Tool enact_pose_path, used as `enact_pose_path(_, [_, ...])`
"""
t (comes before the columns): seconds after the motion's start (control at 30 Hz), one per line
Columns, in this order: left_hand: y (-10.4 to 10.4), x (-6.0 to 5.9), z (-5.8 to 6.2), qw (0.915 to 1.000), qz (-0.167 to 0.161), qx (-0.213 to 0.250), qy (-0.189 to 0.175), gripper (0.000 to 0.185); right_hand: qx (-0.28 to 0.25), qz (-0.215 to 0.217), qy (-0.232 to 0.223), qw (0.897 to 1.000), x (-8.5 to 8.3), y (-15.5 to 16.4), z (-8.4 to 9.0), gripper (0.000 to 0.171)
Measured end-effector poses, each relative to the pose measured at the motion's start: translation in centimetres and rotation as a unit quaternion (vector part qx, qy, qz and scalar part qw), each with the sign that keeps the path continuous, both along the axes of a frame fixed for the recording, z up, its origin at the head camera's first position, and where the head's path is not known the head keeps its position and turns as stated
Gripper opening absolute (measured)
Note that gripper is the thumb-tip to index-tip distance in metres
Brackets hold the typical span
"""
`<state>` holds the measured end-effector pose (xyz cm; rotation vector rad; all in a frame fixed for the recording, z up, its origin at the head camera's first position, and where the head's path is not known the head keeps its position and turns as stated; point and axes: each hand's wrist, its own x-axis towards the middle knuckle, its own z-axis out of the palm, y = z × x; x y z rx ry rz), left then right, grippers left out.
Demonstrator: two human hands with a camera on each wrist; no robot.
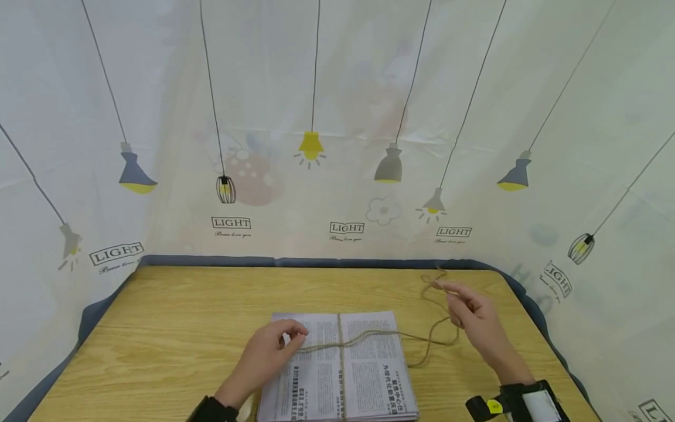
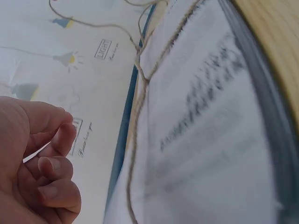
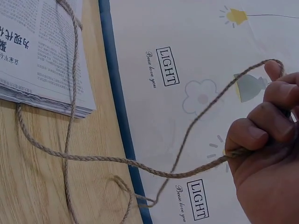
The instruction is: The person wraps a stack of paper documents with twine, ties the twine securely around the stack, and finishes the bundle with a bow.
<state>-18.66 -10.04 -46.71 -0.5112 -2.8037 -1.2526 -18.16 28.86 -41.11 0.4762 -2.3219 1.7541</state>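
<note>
A stack of newspapers (image 1: 369, 375) lies on the table with twine (image 1: 341, 375) running lengthwise over its top. Another stretch of twine (image 3: 135, 163) crosses the stack from the left and trails off its right edge. My right hand (image 1: 477, 316) grips this twine beyond the stack's right side; in the right wrist view a length passes through the curled fingers and loops over a fingertip. My left hand (image 2: 39, 163) hovers above the stack's left edge, fingers loosely curled, with nothing visible between them. In the left wrist view the strands meet on the printed top.
The wooden table (image 1: 174, 316) has a dark blue edge band (image 1: 316, 262). Behind it hangs a pale curtain (image 1: 263, 70) printed with lamps. Slack twine (image 1: 429, 293) lies in loops at the right. A pale round thing (image 1: 245, 408) shows partly under the left wrist.
</note>
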Motion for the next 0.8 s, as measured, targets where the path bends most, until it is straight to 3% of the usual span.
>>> enact_pose_path(0.33, [6.4,-2.6,3.2,0.9925,-0.119,-0.013,0.022,0.032,0.065,0.107,-0.042,0.991,0.3,-0.8,0.0,0.033])
enact_pose_path(0.43, [8.9,-2.8,3.5,0.9884,-0.15,-0.017,0.017,0.044,0.062,0.133,-0.036,0.988,0.3,-1.0,-0.1,0.032])
enact_pose_path(0.53, [11.3,-2.6,3.3,0.9832,-0.182,-0.006,-0.011,0.051,0.057,0.149,-0.03,0.987,0.3,-1.0,-0.2,0.03])
enact_pose_path(0.7, [13.9,-2.3,2.8,0.9714,-0.228,0.041,-0.052,0.026,0.068,0.133,-0.039,0.988,0.5,-1.0,-0.5,0.026])
enact_pose_path(0.8, [14.4,-2.4,2.7,0.9712,-0.228,0.053,-0.041,0.017,0.089,0.095,-0.043,0.991,0.7,-0.9,-0.6,0.025])
